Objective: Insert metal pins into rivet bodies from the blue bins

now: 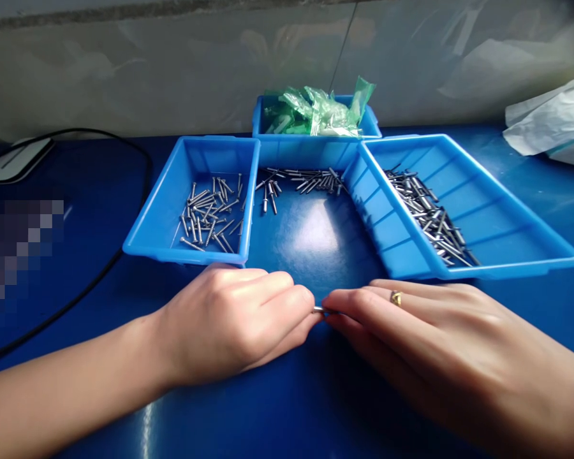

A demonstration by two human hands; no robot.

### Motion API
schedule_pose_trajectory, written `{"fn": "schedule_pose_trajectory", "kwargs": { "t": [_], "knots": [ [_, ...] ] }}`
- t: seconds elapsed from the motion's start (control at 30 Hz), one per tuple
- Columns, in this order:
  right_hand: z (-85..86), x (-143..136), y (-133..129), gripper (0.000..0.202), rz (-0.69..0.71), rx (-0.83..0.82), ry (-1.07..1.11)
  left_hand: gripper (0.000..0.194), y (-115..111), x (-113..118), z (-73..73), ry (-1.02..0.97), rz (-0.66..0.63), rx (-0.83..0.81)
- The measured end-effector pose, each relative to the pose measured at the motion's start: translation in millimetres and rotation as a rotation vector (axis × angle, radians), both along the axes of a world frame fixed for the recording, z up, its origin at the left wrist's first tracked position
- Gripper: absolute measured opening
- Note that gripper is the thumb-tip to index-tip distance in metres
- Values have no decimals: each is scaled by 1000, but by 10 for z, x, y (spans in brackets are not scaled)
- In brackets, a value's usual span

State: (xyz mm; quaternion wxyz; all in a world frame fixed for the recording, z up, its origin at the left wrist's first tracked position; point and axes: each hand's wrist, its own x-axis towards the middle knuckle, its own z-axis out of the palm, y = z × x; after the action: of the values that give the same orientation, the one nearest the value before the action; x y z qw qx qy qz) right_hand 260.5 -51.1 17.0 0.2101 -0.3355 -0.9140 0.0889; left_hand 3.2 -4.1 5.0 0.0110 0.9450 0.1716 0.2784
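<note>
Well forward of the desk's back edge, between the near ends of 2 blue bins, the left hand and right hand meet over the desk [210,414]. The left hand [242,315] comes from the left with its forearm slanting up and inward, knuckles uppermost, fingers curled tight on a slim metal piece [318,310]. The right hand [425,335] reaches in from the right, back upward, fingers straighter and pressed together, with the thumb side below; its fingertips pinch the other end. Only a short length of the metal piece shows in the narrow gap between the 2 hands. A gold-coloured ring [396,298] sits on 1 right finger.

Just beyond the left knuckles stands the left bin [148,245], holding silver screws [208,210]. Beyond the right hand is the right bin [507,217], with rivets [428,213] heaped along its left side. Against the desk's back edge, a rear bin [310,150] holds green plastic bags [316,108]; loose rivets [320,182] lie before it. These 3 bins hem the hands in ahead and at both sides. A black cable [149,167] curves down the desk's left side from a pale device [16,159] near the back left corner; a white bag [555,121] lies toward the back right corner.
</note>
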Motion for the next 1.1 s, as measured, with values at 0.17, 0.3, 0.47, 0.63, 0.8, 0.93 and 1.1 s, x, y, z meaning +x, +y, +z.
{"fn": "schedule_pose_trajectory", "kwargs": {
  "t": [0.17,0.3,0.47,0.63,0.8,0.93,1.1],
  "knots": [
    [-23,-3,4,41,-11,48,-6,48,-35,-9,-18,40,5,-50],
    [-25,-3,-8,39,-38,45,-19,45,-39,-19,-35,43,12,-89],
    [-6,-5,-10,39,-44,46,-27,45,-40,-12,-30,44,5,-82],
    [-16,10,-9,38,-40,37,-19,47,-52,-13,-20,61,18,-73],
    [-25,-2,-5,39,-73,33,-31,47,-48,-21,-21,62,24,-51],
    [-28,5,10,38,-72,15,-19,47,-36,-38,-11,56,1,-54],
    [-12,16,-8,40,-55,26,-16,51,-31,-37,0,59,1,-44]
  ]
}}
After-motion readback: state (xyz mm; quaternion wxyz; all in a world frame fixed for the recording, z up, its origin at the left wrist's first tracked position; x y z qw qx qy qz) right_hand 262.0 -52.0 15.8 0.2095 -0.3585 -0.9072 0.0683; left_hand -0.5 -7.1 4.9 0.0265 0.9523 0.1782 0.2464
